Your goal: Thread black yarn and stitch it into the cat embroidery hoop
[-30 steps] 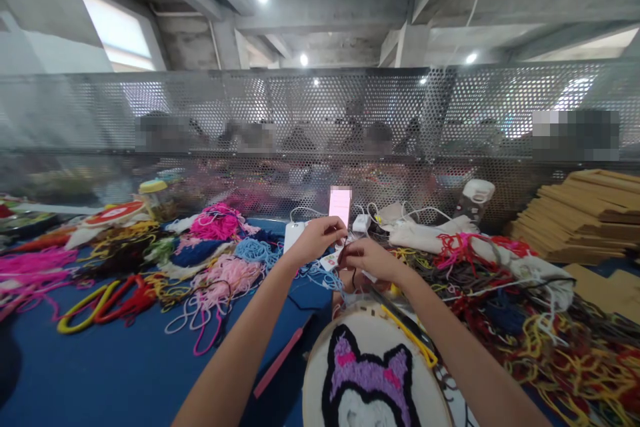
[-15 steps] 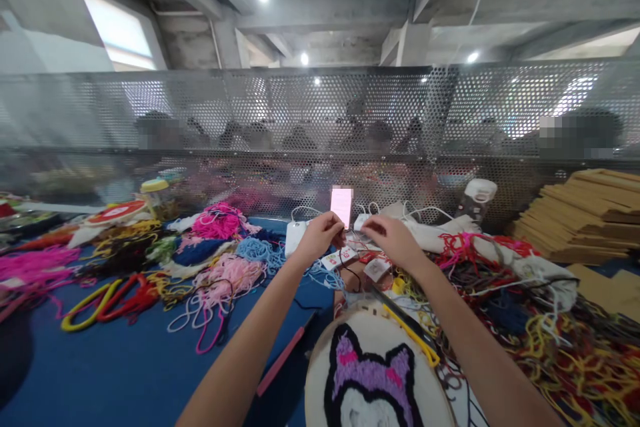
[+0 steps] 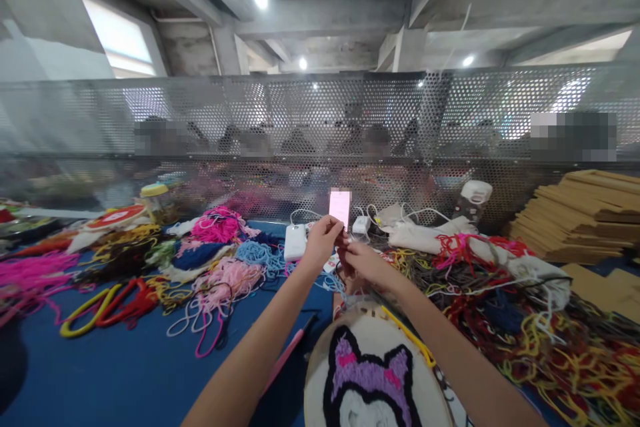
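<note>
My left hand (image 3: 323,237) is closed in a pinch just below the phone (image 3: 339,208) with its lit pink screen. My right hand (image 3: 363,260) meets it from the right, with its thumb and fingertips closed together. A dark strand of yarn ran from my left fingertips a moment ago; the hands now mostly hide it. Whatever my right fingers hold is too small to make out. Below my wrists lies a round embroidery hoop (image 3: 320,353) with a purple, black and pink eared head worked in yarn.
Pink yarn (image 3: 230,277), blue yarn (image 3: 263,253) and red-handled scissors (image 3: 123,303) lie to the left. A tangle of mixed yarn (image 3: 560,340) spreads on the right, below a stack of brown cardboard (image 3: 580,217). A perforated metal screen (image 3: 295,107) stands behind the table.
My right hand has moved left and down to meet my left hand, and its fingers have closed. My left hand has shifted only slightly.
</note>
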Tool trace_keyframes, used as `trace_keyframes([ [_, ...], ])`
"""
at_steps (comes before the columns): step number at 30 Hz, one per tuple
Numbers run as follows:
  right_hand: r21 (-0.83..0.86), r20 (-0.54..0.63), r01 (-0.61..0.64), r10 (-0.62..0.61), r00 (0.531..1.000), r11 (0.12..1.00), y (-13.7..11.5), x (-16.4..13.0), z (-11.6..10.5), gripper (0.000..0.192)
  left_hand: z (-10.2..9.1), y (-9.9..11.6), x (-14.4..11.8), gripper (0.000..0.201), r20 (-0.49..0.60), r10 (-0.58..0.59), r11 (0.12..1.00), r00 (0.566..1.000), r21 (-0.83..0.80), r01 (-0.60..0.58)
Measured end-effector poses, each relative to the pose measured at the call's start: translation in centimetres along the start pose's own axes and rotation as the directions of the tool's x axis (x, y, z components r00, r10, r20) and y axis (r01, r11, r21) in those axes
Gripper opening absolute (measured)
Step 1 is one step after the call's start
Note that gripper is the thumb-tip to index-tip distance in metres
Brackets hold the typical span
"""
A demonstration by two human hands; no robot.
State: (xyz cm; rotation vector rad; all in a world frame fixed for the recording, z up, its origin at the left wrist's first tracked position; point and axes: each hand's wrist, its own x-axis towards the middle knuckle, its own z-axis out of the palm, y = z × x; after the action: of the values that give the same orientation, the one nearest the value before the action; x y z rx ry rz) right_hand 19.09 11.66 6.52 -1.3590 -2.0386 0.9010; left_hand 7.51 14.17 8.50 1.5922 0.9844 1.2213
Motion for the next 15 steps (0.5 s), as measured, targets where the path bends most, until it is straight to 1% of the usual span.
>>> trace_keyframes([
  [3, -0.075, -0.027, 0.038, -0.04, 0.999, 0.996, -0.5, -0.5, -0.7, 0.031, -0.6, -0.4, 0.2, 0.01, -0.026, 0.059, 0.994, 0.998, 0.096, -0.057],
  [5, -0.137, -0.076, 0.07, -0.08, 0.994, 0.988, -1.1, -1.1, -1.4, 0.034, -1.1, -0.7, 0.3, 0.011, 0.0, 0.093, 0.983, 0.996, 0.157, -0.091],
  [7, -0.194, -0.145, 0.085, -0.114, 0.983, 0.977, -1.5, -1.7, -2.4, 0.034, -1.5, -1.0, 0.4, 0.011, 0.071, 0.118, 0.972, 0.99, 0.197, -0.13],
  [10, -0.261, -0.271, 0.078, -0.151, 0.951, 0.962, -1.8, -2.5, -4.3, 0.031, -1.7, -0.8, 0.3, 0.012, 0.21, 0.15, 0.956, 0.966, 0.218, -0.196],
  [13, -0.297, -0.363, 0.067, -0.178, 0.915, 0.953, -1.5, -2.7, -5.9, 0.028, -1.7, 0.2, -0.1, 0.012, 0.321, 0.176, 0.941, 0.93, 0.223, -0.255],
  [15, -0.298, -0.368, 0.073, -0.186, 0.911, 0.952, -0.9, -2.5, -6.2, 0.027, -1.8, 1.3, -0.4, 0.011, 0.37, 0.228, 0.91, 0.9, 0.249, -0.333],
])
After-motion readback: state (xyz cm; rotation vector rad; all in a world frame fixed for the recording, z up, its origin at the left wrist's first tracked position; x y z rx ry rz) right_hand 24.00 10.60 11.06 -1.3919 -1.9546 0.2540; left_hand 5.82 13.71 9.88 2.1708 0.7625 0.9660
